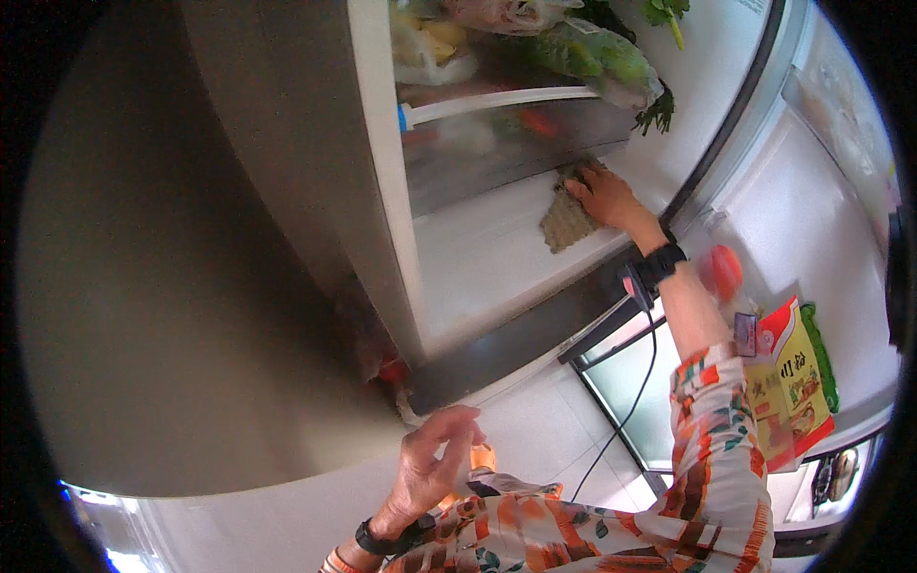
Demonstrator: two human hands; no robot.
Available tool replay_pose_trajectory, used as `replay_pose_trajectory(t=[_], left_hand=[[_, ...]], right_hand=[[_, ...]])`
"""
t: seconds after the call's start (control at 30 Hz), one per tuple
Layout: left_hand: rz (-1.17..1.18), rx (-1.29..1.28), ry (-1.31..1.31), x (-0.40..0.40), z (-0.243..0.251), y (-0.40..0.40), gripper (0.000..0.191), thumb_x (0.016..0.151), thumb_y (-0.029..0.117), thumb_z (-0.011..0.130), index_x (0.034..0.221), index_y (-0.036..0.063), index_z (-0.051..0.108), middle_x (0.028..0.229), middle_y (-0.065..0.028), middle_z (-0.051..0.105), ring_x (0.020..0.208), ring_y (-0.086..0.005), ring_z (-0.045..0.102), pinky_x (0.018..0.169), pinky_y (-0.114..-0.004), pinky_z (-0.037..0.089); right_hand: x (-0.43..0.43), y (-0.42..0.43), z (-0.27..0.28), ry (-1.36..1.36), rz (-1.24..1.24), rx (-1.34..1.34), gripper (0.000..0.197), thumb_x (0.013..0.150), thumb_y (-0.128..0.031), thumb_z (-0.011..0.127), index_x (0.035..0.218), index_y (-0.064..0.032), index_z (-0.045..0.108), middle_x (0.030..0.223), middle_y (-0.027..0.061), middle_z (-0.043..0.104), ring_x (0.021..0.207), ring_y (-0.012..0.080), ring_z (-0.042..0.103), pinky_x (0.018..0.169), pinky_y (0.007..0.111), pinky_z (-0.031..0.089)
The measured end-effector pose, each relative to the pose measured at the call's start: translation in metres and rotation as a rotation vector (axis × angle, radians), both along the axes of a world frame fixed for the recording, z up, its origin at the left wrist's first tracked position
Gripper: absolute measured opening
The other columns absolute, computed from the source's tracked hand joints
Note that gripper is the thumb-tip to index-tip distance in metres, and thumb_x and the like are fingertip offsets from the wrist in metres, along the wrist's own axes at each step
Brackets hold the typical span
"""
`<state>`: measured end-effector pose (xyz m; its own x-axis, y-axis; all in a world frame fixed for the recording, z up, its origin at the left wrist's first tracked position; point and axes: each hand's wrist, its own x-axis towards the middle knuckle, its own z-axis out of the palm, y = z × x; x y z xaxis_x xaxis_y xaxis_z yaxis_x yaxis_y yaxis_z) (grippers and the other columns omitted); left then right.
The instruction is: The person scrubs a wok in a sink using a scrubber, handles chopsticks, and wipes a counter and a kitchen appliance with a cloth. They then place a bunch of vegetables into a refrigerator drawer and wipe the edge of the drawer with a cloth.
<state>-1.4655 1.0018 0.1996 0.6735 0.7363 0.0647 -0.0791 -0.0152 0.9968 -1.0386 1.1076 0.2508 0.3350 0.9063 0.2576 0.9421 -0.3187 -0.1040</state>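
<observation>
My right hand [605,197] reaches into an open refrigerator and presses a crumpled grey-brown cloth [569,218] against the white bottom surface [480,251]. Just behind the cloth is a translucent drawer [516,147] with blurred red and pale contents. My left hand [440,455] hangs outside, below the refrigerator's front edge; nothing is in it, and its thumb and fingers are curved with a gap between them. Each wrist wears a black band, and a cable runs down from the device on my right wrist.
Bagged green vegetables [594,61] lie on the shelf above the drawer. At right, the open door [824,193] holds a red and yellow food packet [795,379] and a green packet [820,358]. A large grey-brown door panel [179,286] fills the left.
</observation>
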Motion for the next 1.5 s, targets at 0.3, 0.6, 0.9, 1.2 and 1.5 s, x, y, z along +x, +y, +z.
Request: replay_pose_trajectory(t=[0.3,0.6,0.9,1.2,1.5], left_hand=[[-0.039,-0.029,-0.005,0.005,-0.002,-0.005,0.023,0.092,0.002,0.047,0.115,-0.0012,0.053,0.088,-0.0072,0.062,0.081,-0.0119,0.057,0.072,-0.026,0.047],[-0.048,-0.028,0.03,0.015,0.005,-0.013,0.023,0.092,0.004,0.049,0.114,-0.001,0.053,0.087,-0.0071,0.063,0.081,-0.0119,0.058,0.072,-0.026,0.047],[-0.056,-0.044,0.024,0.017,0.01,-0.024,0.02,0.091,0.002,0.05,0.111,-0.0019,0.055,0.085,-0.0088,0.063,0.083,-0.0153,0.062,0.077,-0.029,0.05],[-0.065,-0.074,0.028,0.013,0.011,-0.031,0.022,0.092,0.004,0.049,0.113,-0.0019,0.054,0.086,-0.0075,0.062,0.082,-0.0128,0.058,0.075,-0.028,0.048],[0.012,-0.106,0.009,0.003,0.008,-0.032,0.022,0.092,0.003,0.048,0.112,-0.0024,0.055,0.087,-0.0078,0.061,0.08,-0.0128,0.057,0.072,-0.028,0.046]], right_hand=[[-0.024,0.033,-0.004,-0.192,0.116,0.019,0.048,0.09,-0.04,0.037,0.096,-0.0021,0.067,0.101,0.0248,0.064,0.097,0.0429,0.059,0.091,0.047,0.044],[-0.09,0.037,0.022,-0.279,0.331,-0.44,0.042,0.09,-0.028,0.041,0.105,0.006,0.06,0.106,0.028,0.059,0.102,0.0431,0.055,0.094,0.05,0.04],[-0.112,0.032,0.015,-0.253,0.449,-0.262,0.031,0.088,-0.016,0.04,0.092,0.0055,0.061,0.101,0.0267,0.06,0.098,0.0429,0.054,0.093,0.047,0.04],[-0.117,0.021,0.014,0.128,0.666,-0.176,0.044,0.085,-0.011,0.042,0.125,0.0042,0.049,0.129,0.0233,0.049,0.124,0.036,0.042,0.107,0.038,0.031],[-0.129,0.0,0.034,0.582,0.783,-0.21,0.04,0.082,-0.007,0.041,0.117,-0.003,0.059,0.124,0.016,0.057,0.118,0.0277,0.051,0.102,0.032,0.038]])
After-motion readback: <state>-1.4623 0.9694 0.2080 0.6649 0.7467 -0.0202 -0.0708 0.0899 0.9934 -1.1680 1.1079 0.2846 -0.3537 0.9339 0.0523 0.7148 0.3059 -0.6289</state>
